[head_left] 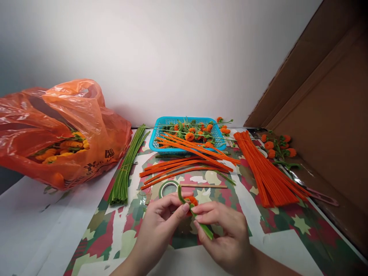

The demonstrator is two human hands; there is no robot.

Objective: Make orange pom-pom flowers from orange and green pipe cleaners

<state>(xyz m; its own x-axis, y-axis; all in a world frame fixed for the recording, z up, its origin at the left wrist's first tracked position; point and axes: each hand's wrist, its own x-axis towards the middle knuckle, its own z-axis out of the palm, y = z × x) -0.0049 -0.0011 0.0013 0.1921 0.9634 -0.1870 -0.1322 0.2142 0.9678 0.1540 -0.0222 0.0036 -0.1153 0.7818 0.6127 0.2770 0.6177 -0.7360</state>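
Observation:
Both my hands meet over the front of the table around a small orange pipe-cleaner flower [192, 200] with green pipe cleaner [204, 229] at it. My left hand [163, 216] pinches the flower between thumb and fingers; one green end curls up past the thumb. My right hand [224, 226] is closed on the green pipe cleaner, whose other end points down toward me. Fingers hide part of the flower. Just beyond my left hand lies a roll of tape [169, 188], with a thin wooden stick [203, 186] to its right.
A blue basket [187, 150] holds orange flowers, with loose orange pipe cleaners [184, 163] in front. Green [123, 176] and orange bundles [261, 172] flank it. An orange plastic bag [100, 134] stands left; flowers [280, 145] and pink-handled scissors [323, 196] lie right, beside cardboard [324, 84].

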